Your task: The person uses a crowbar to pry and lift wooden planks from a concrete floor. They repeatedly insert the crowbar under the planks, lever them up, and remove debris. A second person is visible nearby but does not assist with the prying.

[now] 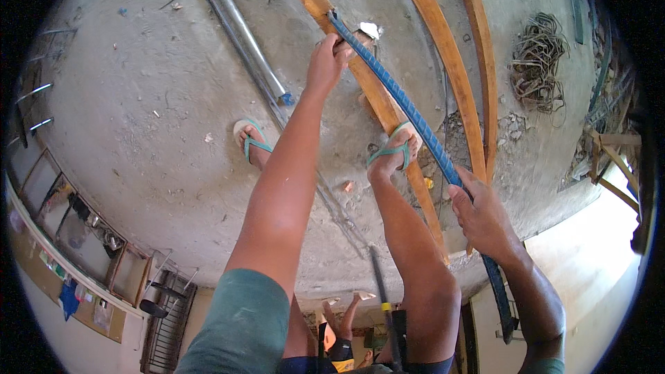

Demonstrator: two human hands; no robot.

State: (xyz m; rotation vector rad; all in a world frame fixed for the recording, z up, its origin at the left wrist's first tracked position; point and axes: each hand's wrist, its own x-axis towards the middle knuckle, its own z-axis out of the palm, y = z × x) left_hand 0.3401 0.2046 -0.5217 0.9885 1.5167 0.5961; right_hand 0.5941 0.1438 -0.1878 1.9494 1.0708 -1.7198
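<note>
Right hand (487,220) closed around the blue bar (396,88), which slants across in front of me, its far end over the plank (377,102). Left hand (327,66) close by that end, fingers curled; whether they grip anything I cannot tell. My right foot (397,142) is on the plank. Two more planks (445,45) to the right, tangled wire (539,62) beyond. Metal pipe (244,36) on the floor (138,166), left.

1. Floor (166,90): grey, rough, dirty concrete.
2. Left plank (372,90): wood, long.
3. Two more planks (489,97), right of it.
4. Metal tube (242,34), shiny, left of planks.
5. Wire heap (540,62), tangled, right side.
6. Rubble (512,128), beside rightmost plank.
</note>
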